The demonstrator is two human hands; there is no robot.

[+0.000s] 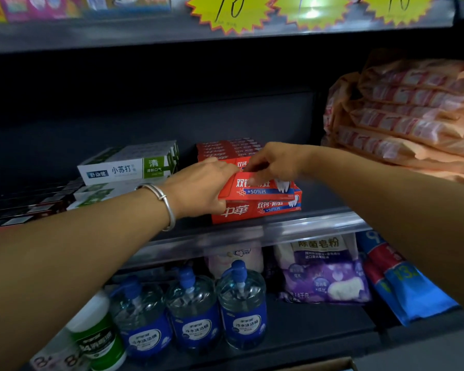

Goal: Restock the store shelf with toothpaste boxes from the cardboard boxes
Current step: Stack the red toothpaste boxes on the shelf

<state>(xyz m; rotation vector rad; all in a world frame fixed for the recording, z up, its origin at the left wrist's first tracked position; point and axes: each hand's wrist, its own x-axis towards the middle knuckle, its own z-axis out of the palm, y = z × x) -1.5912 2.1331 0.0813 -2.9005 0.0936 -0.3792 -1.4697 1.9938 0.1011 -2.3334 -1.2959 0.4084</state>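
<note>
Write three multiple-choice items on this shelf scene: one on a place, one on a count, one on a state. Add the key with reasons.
1. Where do the white-and-green boxes lie relative to the red toothpaste boxes?
A. to their left
B. to their right
C. on the shelf below

2. How many blue-capped clear bottles stand below?
A. one
B. three
C. five

3. What are the hands doing?
A. hanging idle
B. both on the top red box
C. holding a bottle

Key: A, they sit left of the red stack; B, three stand side by side; B, left hand and right hand meet on it.

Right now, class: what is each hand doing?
Left hand: grips the left end of the red toothpaste box.
Right hand: fingers touch the same box's top; grip cannot be told.
</note>
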